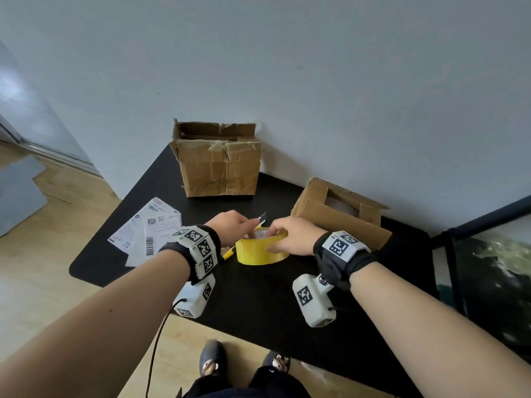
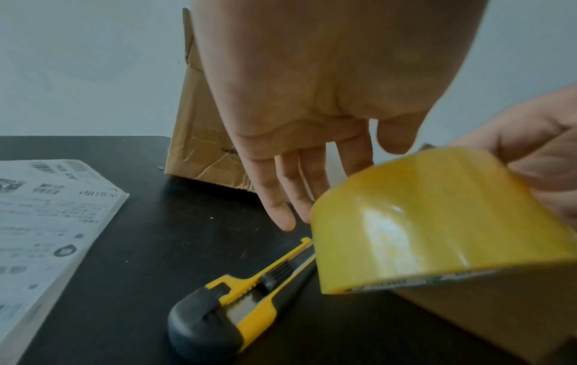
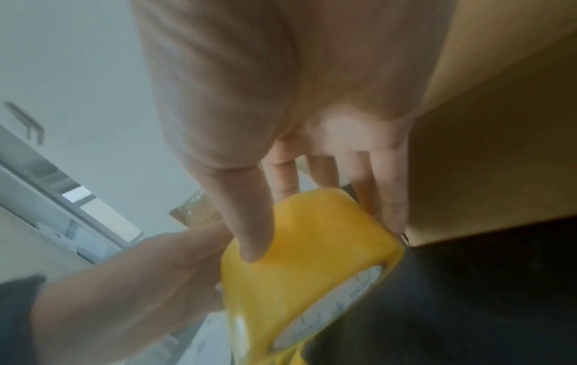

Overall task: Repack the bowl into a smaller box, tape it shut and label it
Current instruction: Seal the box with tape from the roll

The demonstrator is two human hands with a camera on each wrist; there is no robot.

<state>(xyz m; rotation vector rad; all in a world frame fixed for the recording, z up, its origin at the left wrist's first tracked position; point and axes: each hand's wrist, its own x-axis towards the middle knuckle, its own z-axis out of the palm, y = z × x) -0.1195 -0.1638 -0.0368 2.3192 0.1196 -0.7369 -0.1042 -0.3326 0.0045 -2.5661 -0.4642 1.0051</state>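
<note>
A yellow tape roll [image 1: 260, 249] stands tilted on the black table [image 1: 258, 297], lifted on one side. My right hand [image 1: 287, 239] grips it, thumb [image 3: 246, 222] on the outer face of the tape roll [image 3: 306, 266] and fingers over the far rim. My left hand [image 1: 241, 228] hovers beside the roll with straight fingers [image 2: 281, 202] that hold nothing. The small open box [image 1: 339, 216] sits right behind the roll, with a pale shape inside it. A yellow-and-black utility knife [image 2: 249, 289] lies partly under the tape roll [image 2: 437, 222].
A larger worn cardboard box [image 1: 218, 165] stands open at the back of the table by the wall. Several printed shipping labels [image 1: 149, 231] lie at the left edge. A dark frame [image 1: 459, 254] stands to the right of the table.
</note>
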